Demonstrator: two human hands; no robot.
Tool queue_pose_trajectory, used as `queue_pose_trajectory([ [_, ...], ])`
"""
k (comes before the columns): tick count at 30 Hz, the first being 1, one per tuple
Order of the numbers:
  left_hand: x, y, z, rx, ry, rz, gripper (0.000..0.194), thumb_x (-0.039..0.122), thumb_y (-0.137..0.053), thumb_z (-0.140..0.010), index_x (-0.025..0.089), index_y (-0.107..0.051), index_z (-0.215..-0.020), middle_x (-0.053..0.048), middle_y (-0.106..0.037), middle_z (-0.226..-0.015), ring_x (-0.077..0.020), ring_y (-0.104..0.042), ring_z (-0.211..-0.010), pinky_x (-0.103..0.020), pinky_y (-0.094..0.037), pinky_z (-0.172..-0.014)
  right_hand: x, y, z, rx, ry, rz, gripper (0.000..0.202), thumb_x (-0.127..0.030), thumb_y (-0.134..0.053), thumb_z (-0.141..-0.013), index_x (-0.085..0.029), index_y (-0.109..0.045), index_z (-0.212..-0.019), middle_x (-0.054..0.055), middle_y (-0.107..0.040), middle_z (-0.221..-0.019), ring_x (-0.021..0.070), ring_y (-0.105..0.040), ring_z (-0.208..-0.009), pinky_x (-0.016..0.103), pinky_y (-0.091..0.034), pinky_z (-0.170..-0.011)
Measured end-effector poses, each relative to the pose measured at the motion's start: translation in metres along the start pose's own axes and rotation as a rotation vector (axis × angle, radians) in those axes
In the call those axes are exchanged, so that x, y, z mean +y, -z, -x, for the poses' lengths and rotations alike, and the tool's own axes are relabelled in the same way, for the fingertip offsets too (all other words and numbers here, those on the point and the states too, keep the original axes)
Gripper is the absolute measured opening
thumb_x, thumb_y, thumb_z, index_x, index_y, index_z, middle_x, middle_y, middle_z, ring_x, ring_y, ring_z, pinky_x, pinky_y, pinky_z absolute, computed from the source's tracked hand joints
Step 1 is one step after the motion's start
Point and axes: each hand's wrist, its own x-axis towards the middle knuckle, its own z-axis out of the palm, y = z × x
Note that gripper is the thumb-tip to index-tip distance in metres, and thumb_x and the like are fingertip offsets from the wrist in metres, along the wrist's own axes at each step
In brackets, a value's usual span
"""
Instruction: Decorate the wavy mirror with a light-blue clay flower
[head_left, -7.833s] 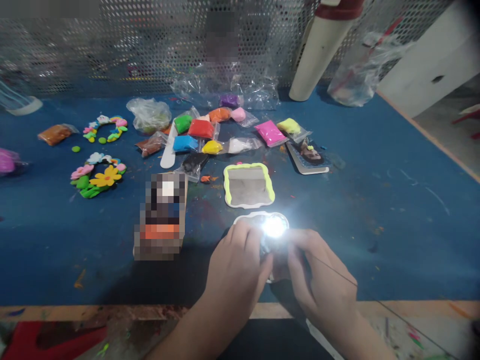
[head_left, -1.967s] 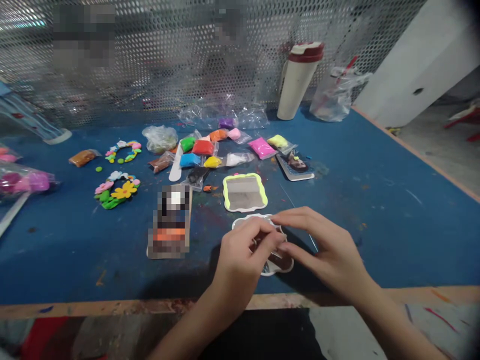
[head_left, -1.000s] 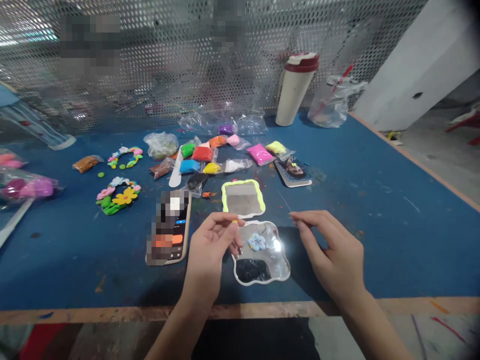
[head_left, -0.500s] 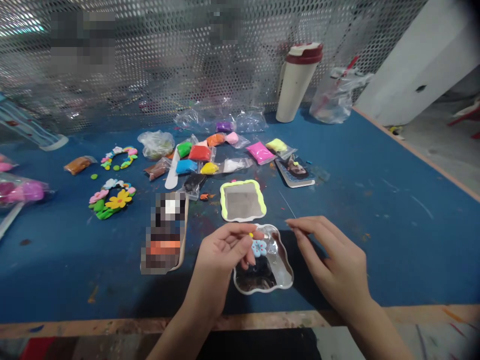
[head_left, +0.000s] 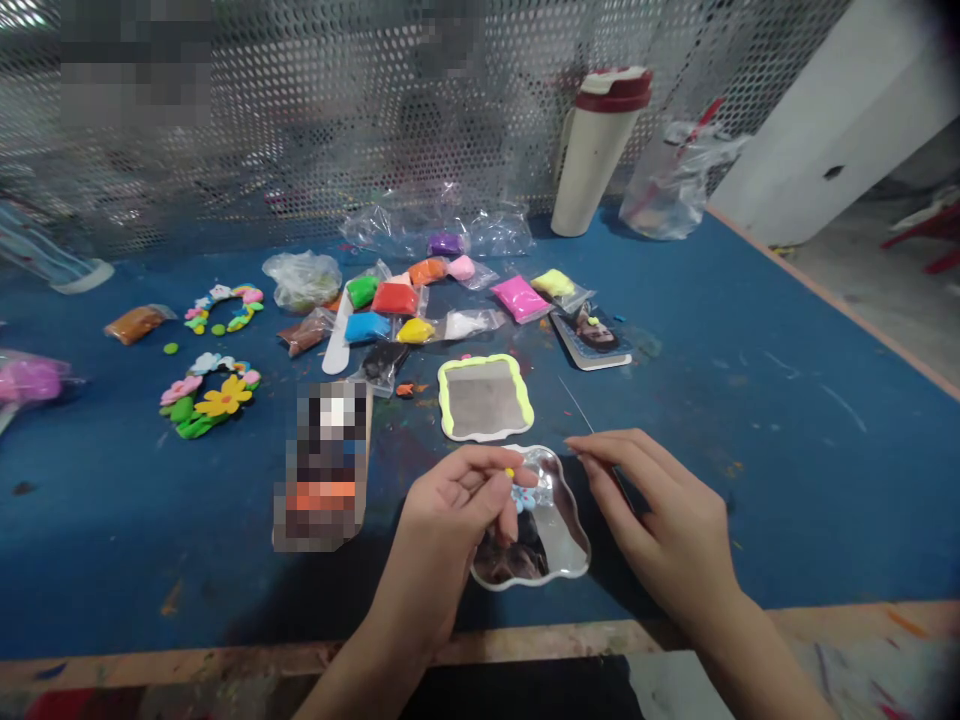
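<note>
My left hand (head_left: pixel 469 500) is closed, pinching a small yellow clay ball (head_left: pixel 509 473) between thumb and forefinger. Below it lies a wavy-edged mirror (head_left: pixel 566 545) with a white rim. A light-blue clay flower (head_left: pixel 524 499) shows on the mirror, partly covered by my left fingers. Right of the mirror, my right hand (head_left: pixel 656 510) has its thumb and forefinger pressed together; whatever is between the tips is too small or hidden. A thin needle-like rod (head_left: pixel 576 405) runs behind the right fingertips. Farther back lies a second mirror (head_left: pixel 486 398) edged in neon-yellow clay.
Several bagged clay pieces, including a red packet (head_left: pixel 395 297) and a magenta packet (head_left: pixel 520 299), lie mid-table near a white stick (head_left: pixel 339 335). Left are clay-flowered rings (head_left: pixel 225 395) and a blurred phone-like object (head_left: pixel 322 465). A tumbler (head_left: pixel 596 160) stands behind, near a small card-like booklet (head_left: pixel 592 340).
My left hand has shifted slightly right with the yellow ball, covering more of the blue flower. My right fingertips have moved slightly left. The whole view has turned a little.
</note>
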Motion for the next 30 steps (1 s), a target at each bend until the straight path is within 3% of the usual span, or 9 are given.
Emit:
queue_pose_trajectory([
  [18, -0.001, -0.001, 0.000, -0.016, -0.021, -0.042, 0.012, 0.028, -0.055, -0.086, 0.019, -0.056, -0.079, 0.003, -0.053, -0.053, -0.0131, -0.052, -0.056, -0.023, -0.037, -0.057, -0.001, 0.001, 0.002, -0.005, 0.006, -0.026, 0.018, -0.012, -0.048, -0.089, -0.021, -0.061, -0.095, 0.005, -0.068, -0.087, 0.0179, -0.065, -0.081, 0.031, -0.051, -0.072],
  [27, -0.001, -0.003, 0.001, -0.071, 0.022, -0.070, 0.023, 0.034, -0.052, -0.090, 0.018, -0.053, -0.073, 0.003, -0.051, -0.051, -0.0096, -0.045, -0.050, -0.020, -0.033, -0.050, -0.004, 0.001, 0.002, -0.010, -0.012, -0.091, 0.017, -0.010, -0.050, -0.088, -0.017, -0.063, -0.096, 0.006, -0.067, -0.087, 0.0154, -0.064, -0.082, 0.028, -0.050, -0.074],
  [30, 0.000, -0.002, 0.002, -0.067, -0.016, -0.079, 0.022, 0.033, -0.054, -0.089, 0.018, -0.053, -0.072, 0.004, -0.052, -0.052, -0.0079, -0.045, -0.048, -0.018, -0.033, -0.048, -0.013, 0.005, 0.000, -0.044, -0.069, -0.223, 0.016, -0.013, -0.052, -0.089, -0.021, -0.063, -0.097, 0.003, -0.067, -0.088, 0.0138, -0.064, -0.081, 0.026, -0.052, -0.072],
])
